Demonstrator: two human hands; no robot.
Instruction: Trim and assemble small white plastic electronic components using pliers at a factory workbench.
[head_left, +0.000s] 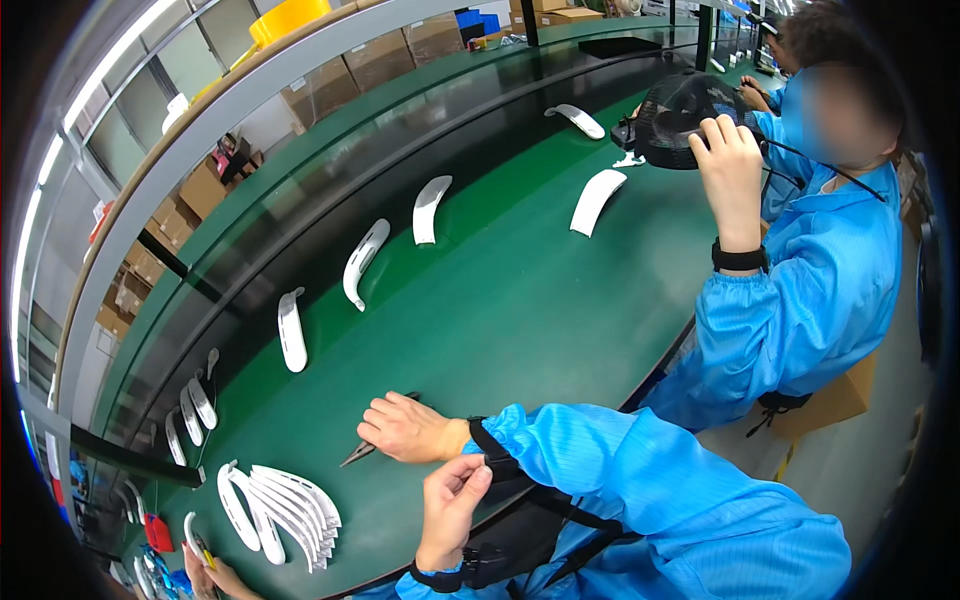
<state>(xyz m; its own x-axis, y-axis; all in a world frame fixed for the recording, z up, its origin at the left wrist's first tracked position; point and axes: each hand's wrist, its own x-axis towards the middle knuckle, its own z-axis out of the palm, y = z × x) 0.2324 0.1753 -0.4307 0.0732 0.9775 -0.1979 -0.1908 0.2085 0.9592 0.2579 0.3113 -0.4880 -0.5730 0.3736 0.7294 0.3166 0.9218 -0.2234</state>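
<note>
Across the middle of the green belt reaches my right hand (412, 432), palm down. Its fingers are curled over a dark pointed tool (362, 453), whose tip sticks out left; the exact kind is unclear. My left hand (450, 508) is just below, thumb and fingers pinched on the black wrist strap (494, 450) around my right wrist. Left of both hands lies a fanned pile of curved white plastic parts (290, 510), which neither hand touches.
Single curved white parts (291, 332) lie spaced along the belt (480, 330). A co-worker in blue (790, 270) at right lifts a black mesh cap (690, 115). Another person's hands (215, 578) hold a white part at lower left. A metal frame (150, 185) arches along the far side.
</note>
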